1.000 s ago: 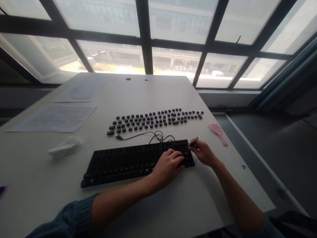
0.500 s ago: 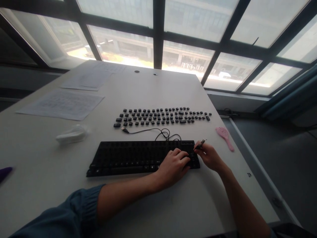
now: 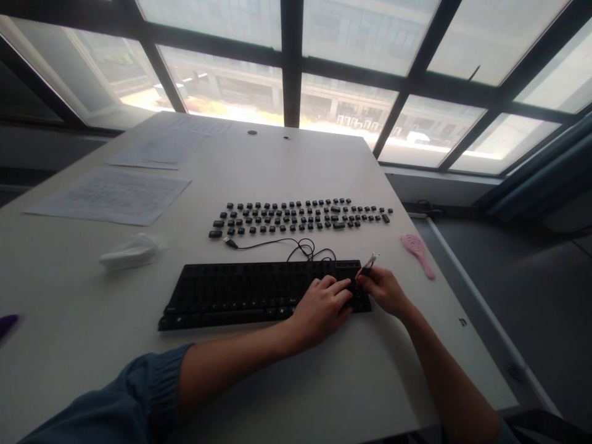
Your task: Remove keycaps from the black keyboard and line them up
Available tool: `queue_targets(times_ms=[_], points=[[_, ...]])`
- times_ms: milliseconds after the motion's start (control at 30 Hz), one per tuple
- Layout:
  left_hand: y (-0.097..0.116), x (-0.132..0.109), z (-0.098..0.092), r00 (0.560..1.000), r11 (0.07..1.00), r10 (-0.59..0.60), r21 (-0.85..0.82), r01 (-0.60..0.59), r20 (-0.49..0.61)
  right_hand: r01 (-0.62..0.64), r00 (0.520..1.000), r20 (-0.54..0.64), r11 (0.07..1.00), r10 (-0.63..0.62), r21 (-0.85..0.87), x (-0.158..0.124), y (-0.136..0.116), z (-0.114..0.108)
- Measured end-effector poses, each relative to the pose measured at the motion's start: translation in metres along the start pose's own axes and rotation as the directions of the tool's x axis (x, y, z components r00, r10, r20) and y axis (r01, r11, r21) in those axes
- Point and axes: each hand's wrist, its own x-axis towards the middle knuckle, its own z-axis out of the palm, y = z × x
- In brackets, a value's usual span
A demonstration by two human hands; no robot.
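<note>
A black keyboard (image 3: 240, 296) lies on the white table, its upper key area bare of many caps. My left hand (image 3: 321, 311) rests on its right part with the fingers spread over the number pad side. At the right end, my right hand (image 3: 382, 290) pinches a small slim metal tool (image 3: 369, 264), held at a slant with its lower end down near the keys. Blur and small size hide its exact kind. Beyond the keyboard, loose black keycaps (image 3: 287, 220) stand in several rows. The keyboard's USB cable (image 3: 263, 245) lies between.
To the right is a pink hairbrush (image 3: 419, 254) near the table edge. On the left are a crumpled clear plastic bag (image 3: 132, 251), printed paper sheets (image 3: 111, 194) and a purple object (image 3: 7, 324) at the frame's edge. Windows (image 3: 346, 105) stand behind the table (image 3: 296, 166).
My right hand has shifted slightly left and tipped the tool more upright, closer to the left fingertips. My left hand stays on the keyboard. The whole view has shifted a little.
</note>
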Motion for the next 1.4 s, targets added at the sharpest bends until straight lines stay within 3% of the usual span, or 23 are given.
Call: queue_targets(times_ms=[133, 300, 633, 867, 1000, 1133, 1300, 1400], points=[[0.000, 0.000, 0.000, 1.000, 1.000, -0.002, 0.004, 0.003, -0.005, 0.140, 0.990, 0.043, 0.982, -0.135, -0.130, -0.002, -0.004, -0.001], [0.002, -0.001, -0.002, 1.000, 1.000, -0.005, -0.012, 0.005, -0.004, 0.241, 0.969, 0.096, 0.961, -0.229, -0.135, -0.004, -0.005, 0.002], [0.000, 0.001, -0.002, 1.000, 1.000, 0.000, 0.011, 0.000, 0.015, 0.219, 0.943, -0.215, 0.961, -0.253, -0.168, -0.008, 0.008, 0.022], [-0.001, 0.000, -0.001, 1.000, 1.000, -0.002, -0.010, 0.002, 0.009, 0.188, 0.899, -0.399, 0.982, -0.182, -0.023, -0.012, 0.011, 0.026], [-0.001, 0.001, -0.003, 1.000, 0.998, -0.011, -0.055, 0.011, -0.002, 0.162, 0.910, -0.386, 0.987, -0.149, 0.002, -0.012, 0.007, 0.026], [0.002, 0.006, -0.011, 0.996, 0.976, -0.066, -0.210, 0.053, -0.056, 0.222, 0.909, -0.381, 0.969, -0.167, 0.105, -0.014, -0.001, 0.025], [0.001, 0.015, -0.017, 0.989, 0.900, -0.094, -0.435, 0.034, -0.117, 0.284, 0.936, -0.264, 0.943, -0.234, 0.172, -0.021, -0.010, 0.026], [-0.003, 0.018, -0.016, 0.989, 0.877, -0.092, -0.480, 0.026, -0.115, 0.301, 0.944, -0.205, 0.932, -0.260, 0.203, -0.022, -0.014, 0.025]])
